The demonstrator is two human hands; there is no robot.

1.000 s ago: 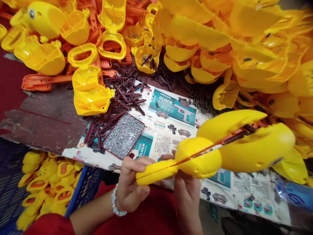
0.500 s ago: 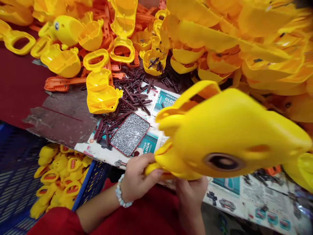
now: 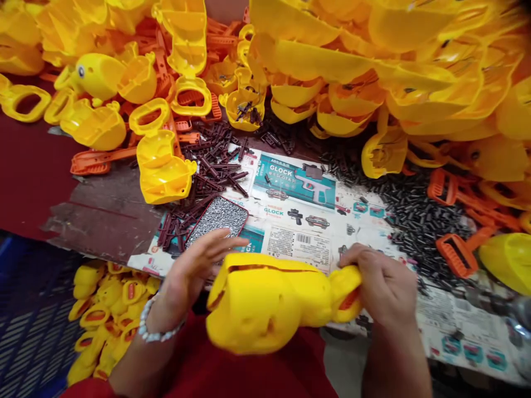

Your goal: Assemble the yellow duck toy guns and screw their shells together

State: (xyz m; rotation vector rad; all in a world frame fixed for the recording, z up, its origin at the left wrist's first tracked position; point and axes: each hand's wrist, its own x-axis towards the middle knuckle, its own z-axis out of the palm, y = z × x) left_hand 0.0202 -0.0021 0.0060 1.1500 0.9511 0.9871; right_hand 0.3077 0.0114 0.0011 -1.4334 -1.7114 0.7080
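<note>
A yellow plastic duck-shaped toy (image 3: 269,304) lies sideways across my front at the table's near edge, a dark seam running along its top side. My right hand (image 3: 384,284) is closed round the ring-shaped handle at its right end. At the wider left end, my left hand (image 3: 186,276) is open, fingers stretched over the table, close to the toy; I cannot tell whether it touches. Just beyond those fingers lies a shallow red-rimmed tray (image 3: 248,216) full of small silvery metal pieces. Dark brown plastic pins (image 3: 215,171) are heaped behind it.
Yellow shell halves (image 3: 166,166) and orange handled parts (image 3: 95,160) are piled along the back. Small black cylinders (image 3: 431,215) are spread at the right. Printed cardboard (image 3: 298,243) covers the table's middle. A blue crate (image 3: 33,309) with yellow toys (image 3: 108,309) stands at lower left.
The toy has moved down and left, turning so its handle now points right. My left hand has let go of the handle and opened; my right hand now grips it. The view has shifted.
</note>
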